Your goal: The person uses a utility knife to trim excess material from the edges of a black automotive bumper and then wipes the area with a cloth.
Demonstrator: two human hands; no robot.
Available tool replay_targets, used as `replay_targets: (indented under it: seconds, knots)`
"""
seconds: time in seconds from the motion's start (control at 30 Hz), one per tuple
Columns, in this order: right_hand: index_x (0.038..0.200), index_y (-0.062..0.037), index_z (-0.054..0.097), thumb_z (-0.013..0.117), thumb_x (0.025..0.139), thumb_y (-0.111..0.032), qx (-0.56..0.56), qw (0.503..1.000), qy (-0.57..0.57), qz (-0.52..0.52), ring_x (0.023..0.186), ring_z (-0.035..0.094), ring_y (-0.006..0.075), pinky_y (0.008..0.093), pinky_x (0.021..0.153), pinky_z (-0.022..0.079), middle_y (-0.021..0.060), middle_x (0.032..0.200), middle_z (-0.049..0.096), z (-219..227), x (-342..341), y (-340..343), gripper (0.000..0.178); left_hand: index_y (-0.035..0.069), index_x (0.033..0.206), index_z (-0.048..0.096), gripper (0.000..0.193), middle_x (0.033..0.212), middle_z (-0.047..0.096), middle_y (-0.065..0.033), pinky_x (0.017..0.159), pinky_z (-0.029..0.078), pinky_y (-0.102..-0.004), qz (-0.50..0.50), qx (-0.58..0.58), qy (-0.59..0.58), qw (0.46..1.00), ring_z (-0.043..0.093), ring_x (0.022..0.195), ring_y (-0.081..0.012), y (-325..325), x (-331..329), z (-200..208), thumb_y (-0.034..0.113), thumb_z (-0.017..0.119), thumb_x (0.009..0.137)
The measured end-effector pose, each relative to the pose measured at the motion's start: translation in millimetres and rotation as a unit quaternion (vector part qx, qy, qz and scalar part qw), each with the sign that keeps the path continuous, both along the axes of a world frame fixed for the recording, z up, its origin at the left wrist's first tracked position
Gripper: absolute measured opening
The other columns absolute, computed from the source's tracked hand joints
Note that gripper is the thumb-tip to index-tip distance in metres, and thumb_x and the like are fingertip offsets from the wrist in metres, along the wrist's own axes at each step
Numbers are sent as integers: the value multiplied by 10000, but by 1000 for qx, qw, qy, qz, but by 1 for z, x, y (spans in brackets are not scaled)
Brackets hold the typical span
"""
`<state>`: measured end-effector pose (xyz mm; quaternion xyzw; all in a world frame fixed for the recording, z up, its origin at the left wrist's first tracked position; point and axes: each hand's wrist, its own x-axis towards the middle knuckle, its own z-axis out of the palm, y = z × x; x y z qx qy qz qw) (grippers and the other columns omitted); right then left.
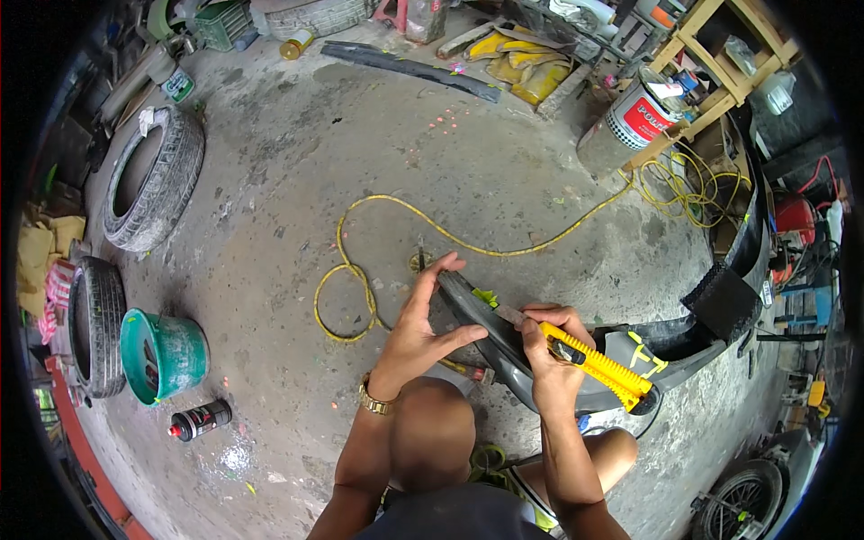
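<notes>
A long, dark, curved plastic piece like a car bumper (515,367) slants across in front of my knees and runs off to the right. My left hand (409,337) grips its near-left end, thumb on the upper face and fingers round the far edge. In my right hand (553,360) is a yellow utility knife (598,364), its handle pointing right and toward me. The blade end reaches left over the plastic, close to a small yellow-green patch (486,297) on it. Whether the blade touches the surface is hard to tell.
A yellow hose (432,223) loops over the concrete floor beyond my hands. Left are two tyres (155,180), a green bucket (184,355) and a black spray can (202,419) lying down. A large tin (630,126) stands far right by a wooden frame (697,54).
</notes>
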<state>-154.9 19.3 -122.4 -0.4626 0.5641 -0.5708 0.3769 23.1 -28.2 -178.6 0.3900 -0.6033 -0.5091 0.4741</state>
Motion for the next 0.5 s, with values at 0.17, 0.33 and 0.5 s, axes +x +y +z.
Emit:
replay_targets:
  seconds: [0.17,0.33,0.5]
  knots:
    - [925,19,629,688,859,42,-20,999,42,6,833,592,106,266,771,490,91,951,696,0,-1,0,92,67,1517,356,962,1410,519,-111,1115,372,-396,-2,1,-3,1000,484,1301,-218,0,0,-1,224,899,738]
    - [916,23,639,694,846,47,-15,994,104,33,805,592,102,269,742,495,80,919,691,12,-3,-8,92,75,1491,381,941,1352,545,-83,1135,352,-427,7,-3,-24,1000,484,1312,-217,-1,0,-5,240,901,725]
    - [881,26,650,688,878,-9,60,997,12,49,782,575,91,246,736,470,52,880,663,8,-10,-11,52,86,1449,409,884,1298,541,-100,1094,370,-378,14,-3,-26,1000,493,1236,-225,0,-1,-2,223,904,731]
